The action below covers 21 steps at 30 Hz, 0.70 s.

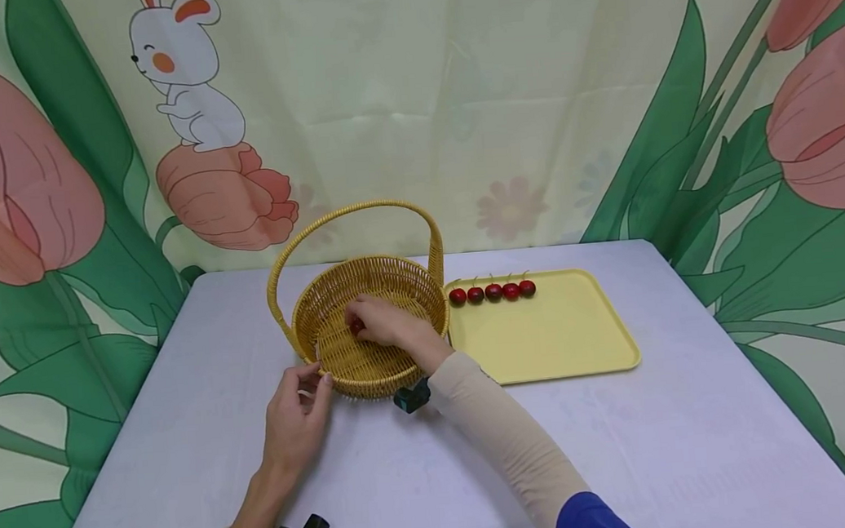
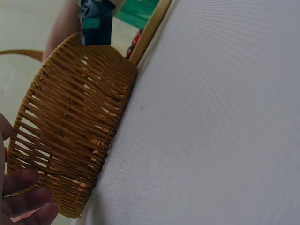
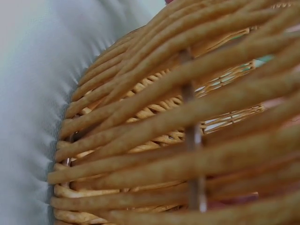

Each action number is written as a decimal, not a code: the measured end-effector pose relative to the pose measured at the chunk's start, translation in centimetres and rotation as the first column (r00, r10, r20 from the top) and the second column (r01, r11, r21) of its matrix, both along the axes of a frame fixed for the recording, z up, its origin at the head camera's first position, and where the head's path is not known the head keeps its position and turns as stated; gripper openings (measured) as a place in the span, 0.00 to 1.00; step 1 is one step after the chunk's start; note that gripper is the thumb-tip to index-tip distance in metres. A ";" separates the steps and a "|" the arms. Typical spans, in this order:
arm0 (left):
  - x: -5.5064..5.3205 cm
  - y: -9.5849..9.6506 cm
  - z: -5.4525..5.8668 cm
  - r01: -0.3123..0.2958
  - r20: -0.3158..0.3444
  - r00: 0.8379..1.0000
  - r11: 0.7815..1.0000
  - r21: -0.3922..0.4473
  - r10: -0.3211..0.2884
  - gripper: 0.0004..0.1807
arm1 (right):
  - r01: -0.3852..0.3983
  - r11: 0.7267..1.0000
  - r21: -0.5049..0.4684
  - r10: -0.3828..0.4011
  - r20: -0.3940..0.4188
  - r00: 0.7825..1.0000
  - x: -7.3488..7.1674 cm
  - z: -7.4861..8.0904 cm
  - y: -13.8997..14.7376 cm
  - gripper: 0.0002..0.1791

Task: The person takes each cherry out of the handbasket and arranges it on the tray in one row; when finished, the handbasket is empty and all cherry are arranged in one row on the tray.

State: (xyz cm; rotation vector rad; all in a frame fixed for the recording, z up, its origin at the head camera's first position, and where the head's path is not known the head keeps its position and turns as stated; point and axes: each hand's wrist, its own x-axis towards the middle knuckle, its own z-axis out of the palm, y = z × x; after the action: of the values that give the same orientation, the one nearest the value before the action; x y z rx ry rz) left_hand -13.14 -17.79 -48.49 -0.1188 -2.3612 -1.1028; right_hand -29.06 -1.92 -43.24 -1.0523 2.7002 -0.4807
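A woven yellow-brown basket (image 1: 371,374) with a tall arched handle stands on the table. My left hand (image 1: 297,416) pinches the basket's near-left rim; in the left wrist view its other fingers (image 2: 28,199) lie by the woven side. Reaching over the near-right rim, my right hand (image 1: 382,320) is inside the basket, low over its floor. It holds a dark red cherry (image 1: 356,326), mostly covered by the fingers. The right wrist view shows only the basket's weave (image 3: 154,131) close up, with that hand hidden.
Right beside the basket lies a pale yellow tray (image 1: 545,337). Several red cherries (image 1: 494,292) with stems sit in a row along its far left edge. A white cloth (image 1: 700,441) covers the table, and a printed curtain (image 1: 528,85) hangs behind.
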 end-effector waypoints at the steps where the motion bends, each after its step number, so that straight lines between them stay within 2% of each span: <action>1: 0.0 0.0 0.0 0.001 -0.002 1.000 1.000 0.001 -0.001 0.14 | 0.000 1.000 -0.002 0.000 0.000 1.000 0.0 0.0 0.0 0.13; 10: 0.0 0.0 0.1 0.003 -0.007 1.000 1.000 0.008 -0.003 0.15 | 0.004 0.999 -0.047 -0.006 -0.040 0.999 0.8 0.7 0.5 0.16; 21: 0.0 -0.1 0.0 0.004 -0.004 1.000 1.000 0.016 -0.004 0.15 | 0.066 0.968 -0.243 -0.064 0.017 0.998 2.4 2.1 3.0 0.24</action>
State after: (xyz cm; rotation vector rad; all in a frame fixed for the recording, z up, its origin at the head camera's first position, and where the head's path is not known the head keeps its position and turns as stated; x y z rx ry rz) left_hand -13.17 -17.88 -48.49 -0.1196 -2.3490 -1.1216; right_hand -26.71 1.10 -41.12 -1.0175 2.7254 -0.8445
